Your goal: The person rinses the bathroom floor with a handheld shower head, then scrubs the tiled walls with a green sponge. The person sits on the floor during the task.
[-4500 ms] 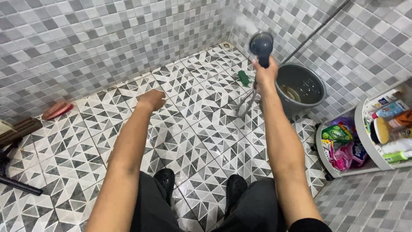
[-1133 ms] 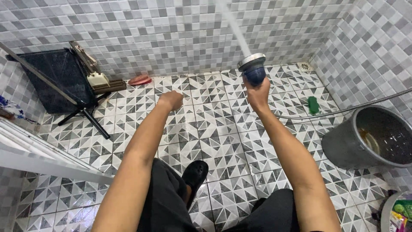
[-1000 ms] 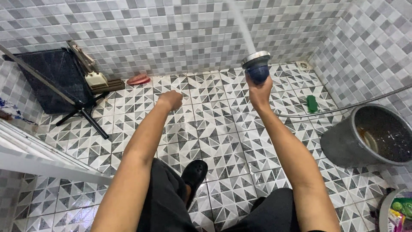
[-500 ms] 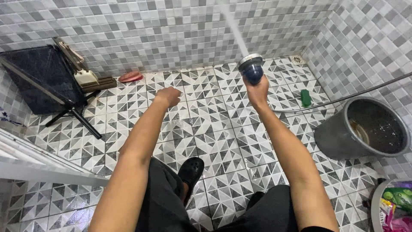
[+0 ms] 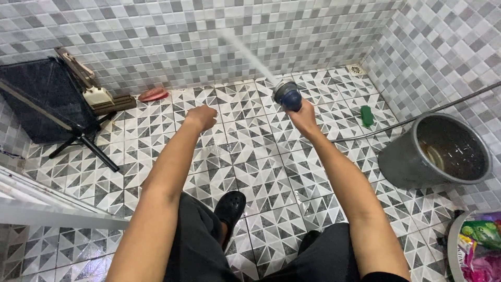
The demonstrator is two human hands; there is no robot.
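Observation:
My right hand (image 5: 303, 117) grips a dark blue shower head (image 5: 287, 94) with a silver rim, held out over the patterned tile floor (image 5: 261, 172). A jet of water (image 5: 245, 49) shoots from it up and to the left onto the grey mosaic wall (image 5: 182, 36). A metal hose (image 5: 417, 117) runs from the shower head off to the right. My left hand (image 5: 201, 116) is stretched forward with its fingers curled shut and holds nothing.
A grey bucket (image 5: 407, 162) with some water stands at the right. A green brush (image 5: 367, 116) lies near the floor drain (image 5: 356, 69). A red scrubber (image 5: 153, 94), a folded dark rack (image 5: 47, 99) and a shelf of packets (image 5: 477, 245) line the edges.
The view has swung from the right corner to the back wall. In the last second my right hand has moved left and lowered, tilting the jet further to the left.

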